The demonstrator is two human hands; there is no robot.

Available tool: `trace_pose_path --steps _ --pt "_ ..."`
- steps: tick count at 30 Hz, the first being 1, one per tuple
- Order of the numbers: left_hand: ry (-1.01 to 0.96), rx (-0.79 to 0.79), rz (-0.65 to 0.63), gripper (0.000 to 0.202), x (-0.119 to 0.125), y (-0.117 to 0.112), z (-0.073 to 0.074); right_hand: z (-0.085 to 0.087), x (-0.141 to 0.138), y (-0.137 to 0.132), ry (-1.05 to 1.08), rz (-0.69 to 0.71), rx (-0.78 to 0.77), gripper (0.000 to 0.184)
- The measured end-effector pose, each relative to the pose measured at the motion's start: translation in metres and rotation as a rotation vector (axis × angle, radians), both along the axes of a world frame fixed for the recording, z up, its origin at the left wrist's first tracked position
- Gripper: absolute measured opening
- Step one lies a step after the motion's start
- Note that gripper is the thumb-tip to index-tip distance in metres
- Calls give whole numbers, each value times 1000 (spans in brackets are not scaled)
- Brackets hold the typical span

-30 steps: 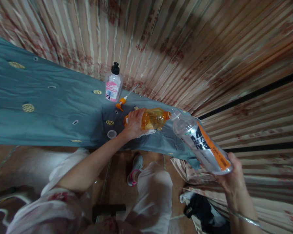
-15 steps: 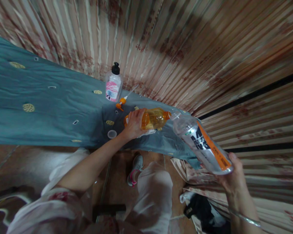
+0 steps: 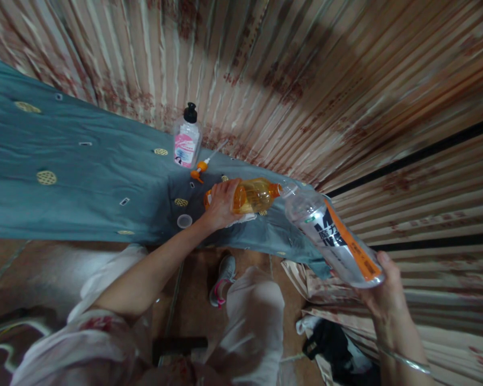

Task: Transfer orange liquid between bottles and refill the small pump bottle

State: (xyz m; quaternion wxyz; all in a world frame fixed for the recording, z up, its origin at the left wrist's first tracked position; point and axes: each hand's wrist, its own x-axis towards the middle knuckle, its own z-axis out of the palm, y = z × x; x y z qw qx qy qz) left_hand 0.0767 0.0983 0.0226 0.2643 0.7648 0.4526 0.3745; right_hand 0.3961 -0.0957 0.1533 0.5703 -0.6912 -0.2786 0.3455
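Left fingers (image 3: pixel 229 187) wrap over the orange bottle (image 3: pixel 255 195)

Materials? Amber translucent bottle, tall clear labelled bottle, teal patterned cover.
Amber translucent bottle: likely glossy plastic; highlights, see-through wall; glass not excluded.
Tall clear labelled bottle: probably glossy plastic; transparent, shiny shoulder.
Teal patterned cover: apparently fabric, matte; soft wrinkles.

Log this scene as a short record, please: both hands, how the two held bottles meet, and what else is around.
left hand: grips orange bottle, tipped sideways
right hand: holds clear bottle near its base
bottle mouths: end to end; contact unclear
orange pump: lying on teal cloth
small round translucent piece: near cloth's front edge
pink-labelled bottle: black top, standing near curtain
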Motion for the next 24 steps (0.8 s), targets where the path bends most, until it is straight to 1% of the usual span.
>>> trace_pose_path --steps 6,11,16,20,24 --pt "-5 1 -8 96 0 1 0 1 1 0 6 38 -10 38" --pt "8 -1 0 96 1 0 -1 -1 1 0 17 -41 -32 41" --pt "1 8 3 96 0 0 -1 -2 2 -1 -6 16 2 41" --pt "10 -1 -2 98 0 0 -1 -2 2 -1 5 11 1 40" --pt "5 7 2 98 1 0 -1 -1 3 -1 -11 42 20 36"
